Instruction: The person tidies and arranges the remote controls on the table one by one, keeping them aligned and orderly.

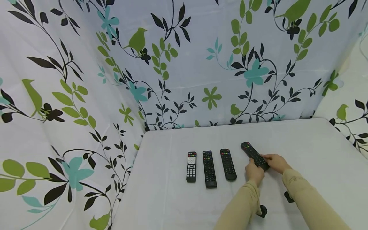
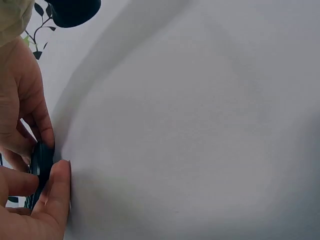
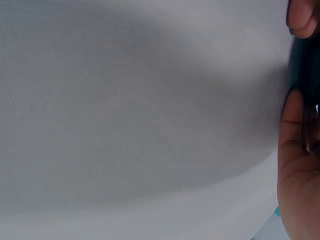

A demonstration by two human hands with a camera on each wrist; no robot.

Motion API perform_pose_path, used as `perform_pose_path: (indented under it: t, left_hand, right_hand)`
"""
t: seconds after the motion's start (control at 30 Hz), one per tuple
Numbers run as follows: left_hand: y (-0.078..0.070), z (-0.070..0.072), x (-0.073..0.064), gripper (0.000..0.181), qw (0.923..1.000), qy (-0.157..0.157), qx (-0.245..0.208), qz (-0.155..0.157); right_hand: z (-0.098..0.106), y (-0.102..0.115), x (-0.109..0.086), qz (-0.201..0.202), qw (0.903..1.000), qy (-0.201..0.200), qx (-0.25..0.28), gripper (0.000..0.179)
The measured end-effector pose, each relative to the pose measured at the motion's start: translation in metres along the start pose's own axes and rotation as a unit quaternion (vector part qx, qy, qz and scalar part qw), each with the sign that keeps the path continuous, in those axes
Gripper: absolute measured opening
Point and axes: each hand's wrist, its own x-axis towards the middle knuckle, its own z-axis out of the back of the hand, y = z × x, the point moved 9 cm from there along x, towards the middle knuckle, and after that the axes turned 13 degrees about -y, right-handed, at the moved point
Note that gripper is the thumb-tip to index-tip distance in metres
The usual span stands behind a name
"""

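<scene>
Both hands are at a black remote control (image 1: 248, 148) that lies slanted on the white table at the right end of a row. My left hand (image 1: 254, 173) grips its near part from the left side, thumb and fingers at its edges. From the right, my right hand (image 1: 276, 162) pinches the near end. In the left wrist view the remote (image 2: 44, 162) shows edge-on between the fingers of both hands. Only a dark edge of the remote (image 3: 298, 67) appears in the right wrist view, with the fingertips of the right hand (image 3: 300, 170) against it.
Left of the hands, three more remotes lie side by side: a black one with a rounded end (image 1: 228, 164), a long black one (image 1: 209, 169), and a black one with white keys (image 1: 191, 166). A patterned curtain (image 1: 184, 64) surrounds the white table (image 1: 161, 204).
</scene>
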Motion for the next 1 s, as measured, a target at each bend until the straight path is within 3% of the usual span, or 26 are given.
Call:
perform_pose_path:
  t: [0.4, 0.63, 1.0]
  left_hand:
    - [0.007, 0.009, 0.000, 0.052, 0.9990, 0.003, 0.029, -0.034]
    - [0.015, 0.020, -0.005, 0.057, 0.9995, 0.020, 0.002, -0.026]
    - [0.022, 0.027, -0.004, 0.061, 0.9992, 0.027, 0.010, -0.026]
  right_hand:
    - [-0.003, 0.015, -0.019, 0.002, 0.9993, -0.024, 0.029, 0.039]
    - [-0.013, 0.015, -0.029, -0.012, 0.9989, -0.040, 0.020, 0.040]
    - [-0.018, 0.021, -0.041, -0.036, 0.9968, -0.065, 0.027, 0.040]
